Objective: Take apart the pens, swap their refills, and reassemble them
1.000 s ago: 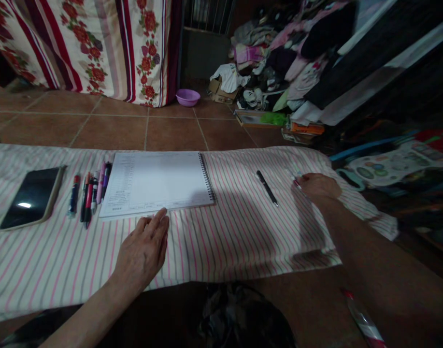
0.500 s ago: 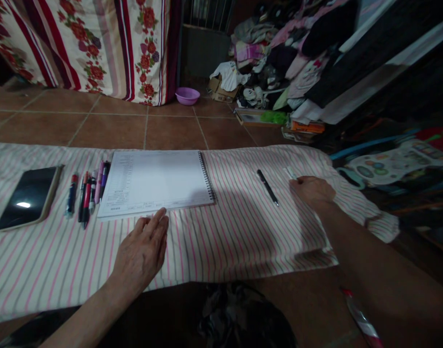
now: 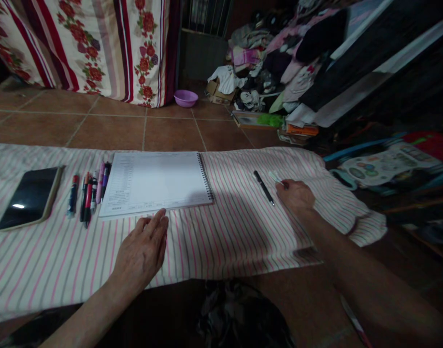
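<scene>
A spiral notebook lies open at a mostly blank page on the striped cloth. My left hand rests flat with fingers stretched out, its fingertips at the notebook's lower edge. Over to the right, my right hand is closed in a pinch on a small whitish object, too blurred to name. Just left of that hand lies a black pen, apart from the fingers. Left of the notebook several pens lie side by side.
A phone lies at the left of the cloth. Beyond, on the tiled floor, are a purple basin, a cardboard box and heaped clothes. A floral curtain hangs at the back left.
My right hand has moved left toward the black pen, carrying the small whitish object. My left hand stays by the notebook. The view has shifted slightly.
</scene>
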Motion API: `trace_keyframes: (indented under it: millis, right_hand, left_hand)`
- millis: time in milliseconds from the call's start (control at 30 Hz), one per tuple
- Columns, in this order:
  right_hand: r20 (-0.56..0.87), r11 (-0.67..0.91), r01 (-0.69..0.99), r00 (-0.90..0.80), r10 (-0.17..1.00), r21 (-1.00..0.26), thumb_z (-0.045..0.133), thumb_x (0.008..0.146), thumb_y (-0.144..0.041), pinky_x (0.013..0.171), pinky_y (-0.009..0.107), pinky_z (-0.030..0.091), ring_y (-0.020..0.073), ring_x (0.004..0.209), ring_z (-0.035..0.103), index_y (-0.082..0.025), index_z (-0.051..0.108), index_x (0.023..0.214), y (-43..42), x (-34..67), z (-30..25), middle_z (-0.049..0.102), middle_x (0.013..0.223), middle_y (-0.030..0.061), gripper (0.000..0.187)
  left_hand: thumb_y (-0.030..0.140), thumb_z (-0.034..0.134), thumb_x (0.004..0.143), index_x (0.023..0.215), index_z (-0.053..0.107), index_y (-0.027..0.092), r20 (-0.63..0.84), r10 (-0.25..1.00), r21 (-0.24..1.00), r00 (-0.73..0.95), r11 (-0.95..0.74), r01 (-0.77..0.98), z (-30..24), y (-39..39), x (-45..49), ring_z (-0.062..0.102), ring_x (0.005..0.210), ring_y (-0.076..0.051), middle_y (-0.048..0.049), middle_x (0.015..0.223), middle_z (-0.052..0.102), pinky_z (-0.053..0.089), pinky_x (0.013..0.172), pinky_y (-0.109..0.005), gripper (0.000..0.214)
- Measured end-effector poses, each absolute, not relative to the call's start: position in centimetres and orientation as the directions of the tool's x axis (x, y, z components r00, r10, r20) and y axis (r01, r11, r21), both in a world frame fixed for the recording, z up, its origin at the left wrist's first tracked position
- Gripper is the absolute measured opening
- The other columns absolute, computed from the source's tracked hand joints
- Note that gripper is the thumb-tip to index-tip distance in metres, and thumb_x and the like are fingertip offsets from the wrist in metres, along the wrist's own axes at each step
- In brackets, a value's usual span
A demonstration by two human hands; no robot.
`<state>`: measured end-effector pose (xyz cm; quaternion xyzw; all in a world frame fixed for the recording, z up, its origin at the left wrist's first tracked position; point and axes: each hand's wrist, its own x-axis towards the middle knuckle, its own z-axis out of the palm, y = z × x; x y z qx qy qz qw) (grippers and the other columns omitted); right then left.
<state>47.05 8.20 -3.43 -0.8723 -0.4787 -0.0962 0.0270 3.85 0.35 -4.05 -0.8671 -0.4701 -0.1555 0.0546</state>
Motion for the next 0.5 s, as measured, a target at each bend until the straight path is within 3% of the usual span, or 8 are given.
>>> trace_keyframes:
  millis: [267, 500]
  right_hand:
    - [0.246, -0.636, 0.77, 0.627, 0.739, -0.052, 0.043, 0.082, -0.03, 0.08, 0.042, 0.042, 0.0325, 0.1, 0.054, -0.009, 0.054, 0.12, 8.67, 46.36, -3.76, 0.058, 0.106, 0.0219, 0.044]
    - [0.21, -0.625, 0.78, 0.616, 0.76, -0.025, 0.039, 0.083, -0.039, 0.076, 0.044, 0.042, 0.0351, 0.101, 0.052, -0.016, 0.055, 0.12, 8.6, 46.08, -3.83, 0.059, 0.108, 0.0193, 0.046]
  left_hand:
    - [0.017, 0.046, 0.083, 0.116, 0.053, 0.013, 0.313, 0.808, 0.063, 0.5, -0.543, 0.837, -4.07, 0.28, 3.78, 0.051, 0.098, -0.025, -0.0121, 0.13, 0.052, 0.051, 0.083, -0.04, 0.034]
    - [0.018, 0.046, 0.084, 0.117, 0.054, 0.013, 0.295, 0.814, 0.045, 0.501, -0.535, 0.844, -4.07, 0.31, 3.84, 0.051, 0.097, -0.025, -0.0103, 0.13, 0.052, 0.051, 0.081, -0.039, 0.034]
